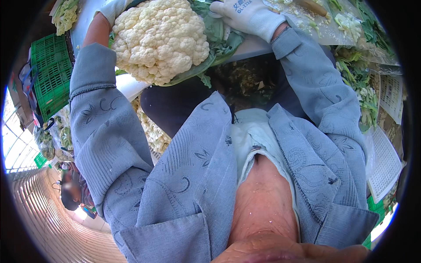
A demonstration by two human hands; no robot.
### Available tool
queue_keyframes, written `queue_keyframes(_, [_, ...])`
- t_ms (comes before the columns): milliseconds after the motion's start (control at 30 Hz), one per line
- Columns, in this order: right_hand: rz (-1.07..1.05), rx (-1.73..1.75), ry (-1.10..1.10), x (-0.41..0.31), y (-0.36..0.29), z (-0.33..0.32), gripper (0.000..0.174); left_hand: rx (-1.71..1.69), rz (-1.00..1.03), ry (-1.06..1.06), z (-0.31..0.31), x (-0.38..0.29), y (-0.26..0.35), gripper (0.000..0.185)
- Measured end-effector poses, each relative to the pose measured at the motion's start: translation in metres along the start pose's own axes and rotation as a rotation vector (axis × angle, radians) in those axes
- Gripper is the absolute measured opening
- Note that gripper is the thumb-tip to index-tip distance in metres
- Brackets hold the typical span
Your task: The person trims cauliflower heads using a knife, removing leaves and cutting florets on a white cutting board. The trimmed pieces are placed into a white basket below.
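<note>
A large cream-white cauliflower head point(161, 42) leans over the near edge of the pale work surface point(253, 46), its curds facing me. My left hand point(113, 11), in a white knit glove, holds it at the far left side; the fingers are partly cut off by the picture's top. Green outer leaves point(220, 42) spread along the head's right side. My right hand point(245, 14), gloved in white with printed writing on the back, lies over these leaves. Its fingertips are partly out of view, so I cannot tell whether it grips anything.
Trimmings and crumbs point(306, 19) litter the surface at right, near a brown object point(314, 6). Green plastic crates point(51, 75) stand at left. White crates point(384, 164) and leaf scraps point(365, 98) lie at right. Cauliflower pieces point(151, 128) sit beside my leg. Another person point(74, 190) is behind at left.
</note>
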State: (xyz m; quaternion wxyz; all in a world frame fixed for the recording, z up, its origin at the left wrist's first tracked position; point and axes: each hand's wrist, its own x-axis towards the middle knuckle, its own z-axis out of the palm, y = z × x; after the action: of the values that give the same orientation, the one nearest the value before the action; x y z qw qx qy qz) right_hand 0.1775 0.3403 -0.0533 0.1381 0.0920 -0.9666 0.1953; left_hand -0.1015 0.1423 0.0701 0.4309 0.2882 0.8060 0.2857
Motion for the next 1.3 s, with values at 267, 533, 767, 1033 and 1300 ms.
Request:
queue_keyframes(267, [0.187,0.190,-0.282,0.014,-0.008,-0.019,0.027,-0.129,-0.144,0.149,-0.006,-0.021,-0.010,0.041])
queue_keyframes(533, [0.274,0.181,-0.339,0.040,-0.018,-0.026,0.041,0.266,0.131,0.769,0.059,-0.132,-0.011,0.049])
queue_keyframes(767, [0.099,-0.152,-0.248,0.058,-0.011,0.009,0.034,0.136,0.484,0.989,0.123,-0.123,-0.045,0.057])
queue_keyframes(1033, [0.145,-0.070,-0.312,0.073,-0.002,0.008,0.032,-0.084,0.340,0.877,0.096,-0.115,-0.063,0.051])
queue_keyframes(1300, [0.392,-0.064,-0.316,0.071,0.025,-0.043,0.028,-0.470,0.350,0.756,0.060,-0.084,-0.070,0.047])
